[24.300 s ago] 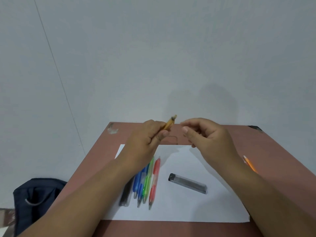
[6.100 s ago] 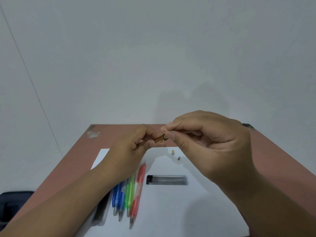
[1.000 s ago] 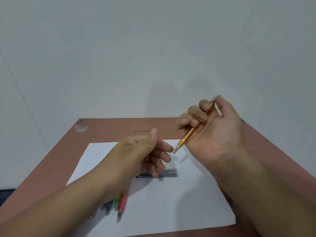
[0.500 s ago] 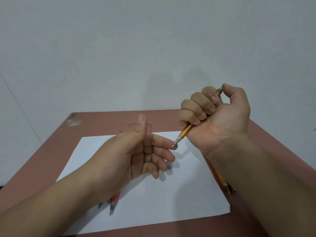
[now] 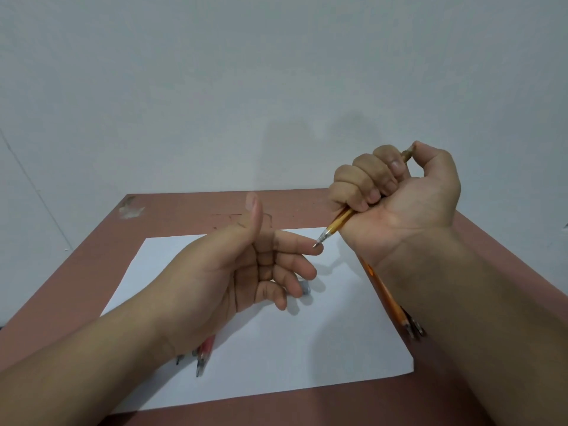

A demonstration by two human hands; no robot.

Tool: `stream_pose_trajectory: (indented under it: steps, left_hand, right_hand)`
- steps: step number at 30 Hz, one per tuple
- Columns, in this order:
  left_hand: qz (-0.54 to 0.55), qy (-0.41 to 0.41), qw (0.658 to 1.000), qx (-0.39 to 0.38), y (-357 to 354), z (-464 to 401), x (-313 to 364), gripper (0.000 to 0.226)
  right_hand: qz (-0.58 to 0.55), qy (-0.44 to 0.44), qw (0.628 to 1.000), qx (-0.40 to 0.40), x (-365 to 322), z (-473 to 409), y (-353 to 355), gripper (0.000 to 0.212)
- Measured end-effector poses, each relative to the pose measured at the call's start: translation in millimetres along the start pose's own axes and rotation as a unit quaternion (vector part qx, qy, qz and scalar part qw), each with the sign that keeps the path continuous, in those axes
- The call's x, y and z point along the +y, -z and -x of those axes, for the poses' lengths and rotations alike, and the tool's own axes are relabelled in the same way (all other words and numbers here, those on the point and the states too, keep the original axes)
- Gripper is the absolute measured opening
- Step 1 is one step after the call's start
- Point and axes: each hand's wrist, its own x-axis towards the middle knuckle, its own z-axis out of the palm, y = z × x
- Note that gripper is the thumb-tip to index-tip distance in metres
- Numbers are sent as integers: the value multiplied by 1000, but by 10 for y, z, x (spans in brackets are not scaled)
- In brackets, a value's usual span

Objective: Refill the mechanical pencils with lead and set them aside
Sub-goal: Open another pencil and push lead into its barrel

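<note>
My right hand (image 5: 396, 198) grips a yellow mechanical pencil (image 5: 336, 227) in a fist, thumb on its top end, tip pointing down and left. The metal tip touches the index finger of my left hand (image 5: 246, 272), which is held palm up, fingers relaxed and thumb raised, holding nothing. Under my left forearm the tips of a red pencil (image 5: 204, 355) and other pencils show on the white paper (image 5: 307, 348). The end of the lead case (image 5: 305, 287) peeks out behind my left fingers. Two orange pencils (image 5: 390, 299) lie beside my right forearm.
The brown table (image 5: 184, 210) stands against a plain white wall. A pale scuff mark (image 5: 131, 207) sits at its far left corner. The paper covers the table's middle, its near edge close to me.
My right hand has closed tighter round the yellow pencil and lifted slightly. My left hand has opened palm up, and the pencil tip now rests on its index finger.
</note>
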Motion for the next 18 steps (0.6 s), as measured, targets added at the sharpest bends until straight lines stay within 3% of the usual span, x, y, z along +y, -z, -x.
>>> stream_pose_trajectory:
  steps: [18]
  left_hand:
    - [-8, -11, 1000, -1, 1, -1, -5, 78]
  right_hand:
    - [-18, 2, 1000, 1, 4, 11, 1, 41]
